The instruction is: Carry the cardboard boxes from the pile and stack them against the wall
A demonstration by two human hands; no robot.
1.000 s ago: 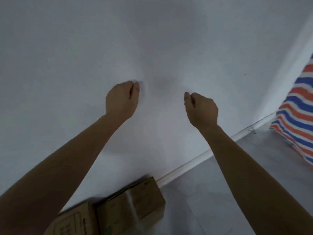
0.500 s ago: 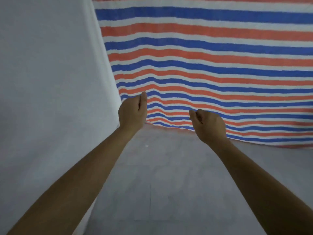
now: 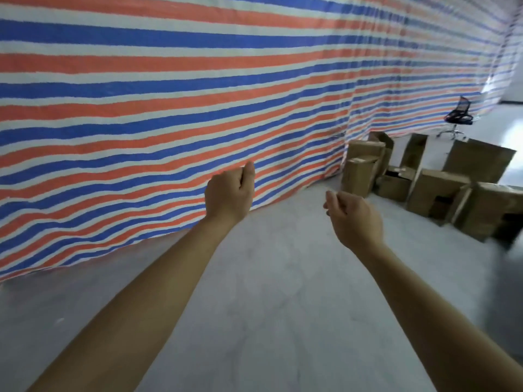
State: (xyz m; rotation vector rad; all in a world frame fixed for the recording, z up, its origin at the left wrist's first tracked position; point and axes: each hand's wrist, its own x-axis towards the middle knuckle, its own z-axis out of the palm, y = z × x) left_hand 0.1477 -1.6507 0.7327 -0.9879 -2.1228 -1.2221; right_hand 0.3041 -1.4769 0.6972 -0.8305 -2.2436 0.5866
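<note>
2 bare arms reach forward over the grey floor [image 3: 268,306]. The left hand [image 3: 229,193] is at about 11 o'clock, in front of the lower edge of the striped tarp [image 3: 169,108]. Its fingers [image 3: 245,179] are curled together into a fist with the thumb on top, and it holds nothing. The right hand [image 3: 353,219] is at about 1 o'clock, a little lower and apart from the left one. Its fingers [image 3: 335,203] are also curled in toward the palm and hold nothing. The cardboard boxes [image 3: 441,193] stand in a pile on the floor at about 2 o'clock, well apart from both hands. Some are upright, some have open flaps, and those at the left end of the pile are just beside the tarp. The tarp, with red, blue and white bands, hangs from 9 o'clock to 1 o'clock. Behind the pile, farther at 2 o'clock, is a black office chair [image 3: 460,114]
</note>
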